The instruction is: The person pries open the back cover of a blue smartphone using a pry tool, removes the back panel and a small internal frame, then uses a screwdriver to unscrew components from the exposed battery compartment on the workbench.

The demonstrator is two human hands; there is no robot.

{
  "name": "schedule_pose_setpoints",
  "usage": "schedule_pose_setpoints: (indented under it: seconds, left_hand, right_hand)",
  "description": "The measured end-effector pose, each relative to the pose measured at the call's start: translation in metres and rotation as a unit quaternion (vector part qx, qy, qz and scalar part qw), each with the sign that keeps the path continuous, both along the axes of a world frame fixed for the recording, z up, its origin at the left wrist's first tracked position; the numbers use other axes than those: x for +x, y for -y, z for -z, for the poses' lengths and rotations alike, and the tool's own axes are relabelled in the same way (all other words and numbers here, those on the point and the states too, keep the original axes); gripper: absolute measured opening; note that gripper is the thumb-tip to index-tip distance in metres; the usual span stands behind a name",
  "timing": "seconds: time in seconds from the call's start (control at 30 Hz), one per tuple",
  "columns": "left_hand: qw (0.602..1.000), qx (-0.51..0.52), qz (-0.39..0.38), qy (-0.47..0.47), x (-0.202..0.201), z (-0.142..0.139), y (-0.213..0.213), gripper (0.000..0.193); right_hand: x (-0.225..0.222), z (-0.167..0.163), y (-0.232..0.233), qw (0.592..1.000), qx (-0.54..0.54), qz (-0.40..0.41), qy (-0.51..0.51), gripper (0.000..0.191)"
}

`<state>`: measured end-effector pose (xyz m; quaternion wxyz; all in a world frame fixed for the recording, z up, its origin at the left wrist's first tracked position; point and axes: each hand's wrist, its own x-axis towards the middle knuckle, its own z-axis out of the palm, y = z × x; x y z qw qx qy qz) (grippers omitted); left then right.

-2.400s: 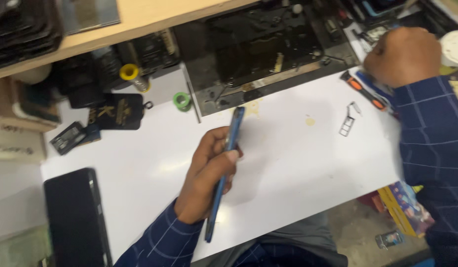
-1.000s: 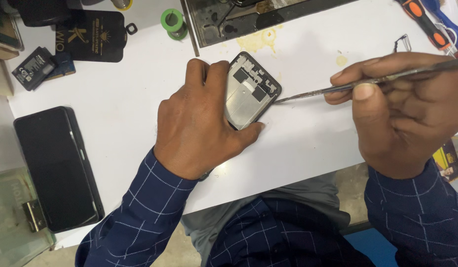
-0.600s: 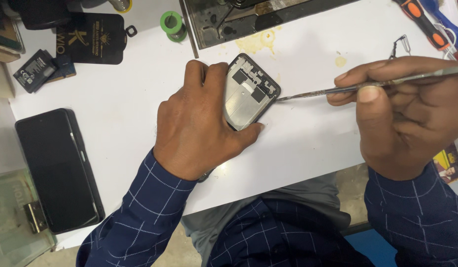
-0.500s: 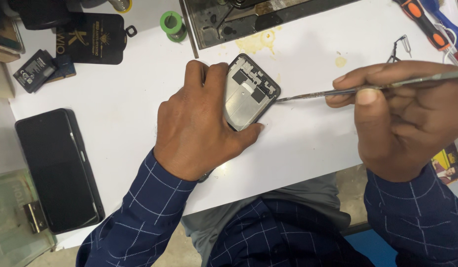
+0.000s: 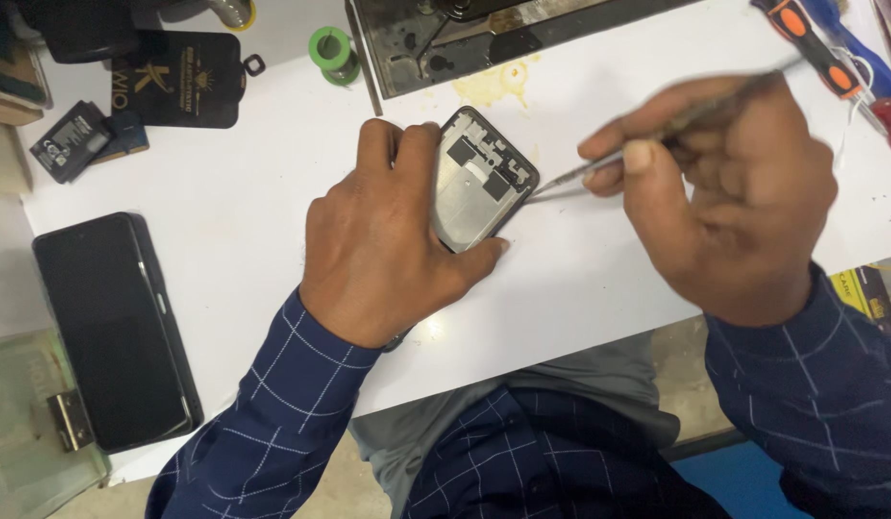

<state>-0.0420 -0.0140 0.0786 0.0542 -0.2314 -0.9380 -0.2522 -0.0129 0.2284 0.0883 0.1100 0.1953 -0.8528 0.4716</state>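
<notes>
Left hand (image 5: 383, 245): clamped over the opened phone (image 5: 484, 178), mid-table, unmoved.
Right hand (image 5: 729, 192): fingers pinched shut on a thin metal tool (image 5: 657, 130).
Change: tool tip has swung in to the phone's right edge.

Left hand (image 5: 383, 240) covers lower half of opened phone (image 5: 484, 178). Right hand (image 5: 724, 192) and thin metal tool (image 5: 599, 163) motion-blurred. Screwdrivers (image 5: 811, 43) at table's far right corner cut off.
</notes>
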Motion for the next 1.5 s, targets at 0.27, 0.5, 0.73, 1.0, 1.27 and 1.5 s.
schedule_pose_setpoints:
  seconds: [0.27,0.5,0.73,1.0,1.27,1.5]
  left_hand:
    - [1.0,0.018,-0.006,-0.005,0.0,0.001,0.001,0.08]
    - [0.997,0.054,-0.046,0.03,0.0,-0.001,0.0,0.067]
    - [0.992,0.082,-0.027,0.087,-0.005,-0.007,0.001,0.091]
    - [0.979,0.141,-0.032,0.146,-0.002,-0.016,-0.006,0.086]
    - [0.97,0.21,-0.037,0.115,-0.002,-0.016,-0.004,0.066]
    - [0.958,0.239,-0.058,0.15,-0.005,-0.011,0.002,0.062]
  right_hand:
    - [0.067,0.066,-0.025,0.999,-0.038,0.002,-0.039,0.014]
    - [0.089,0.109,-0.004,0.973,-0.032,0.018,-0.228,0.021]
    - [0.065,0.059,-0.024,0.944,0.13,0.019,-0.303,0.02]
    - [0.087,0.074,-0.012,0.96,-0.183,0.186,-0.103,0.027]
    - [0.081,0.051,-0.007,0.973,-0.088,0.192,-0.097,0.024]
    - [0.087,0.041,-0.031,0.985,-0.011,0.127,-0.114,0.026]
